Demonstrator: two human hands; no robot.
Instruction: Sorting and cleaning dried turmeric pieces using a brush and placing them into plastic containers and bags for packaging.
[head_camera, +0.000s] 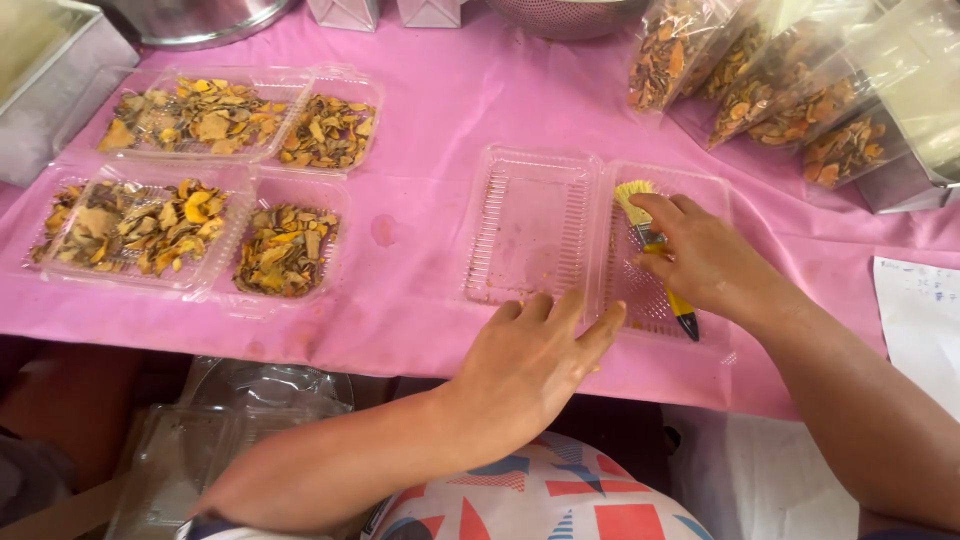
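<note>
Clamshell tray (530, 225) of thin clear plastic lies open on the pink-covered bench (430, 110), between the filled trays (190, 225) and the bagged chips (790, 85). It looks light, flexible and likely to slide or crack, so pressing the near rim suits it. The left hand (530, 360) rests there, fingers spread flat. The right hand (700, 255) is closed around a yellow-bristled brush (640, 205) inside the right half.
</note>
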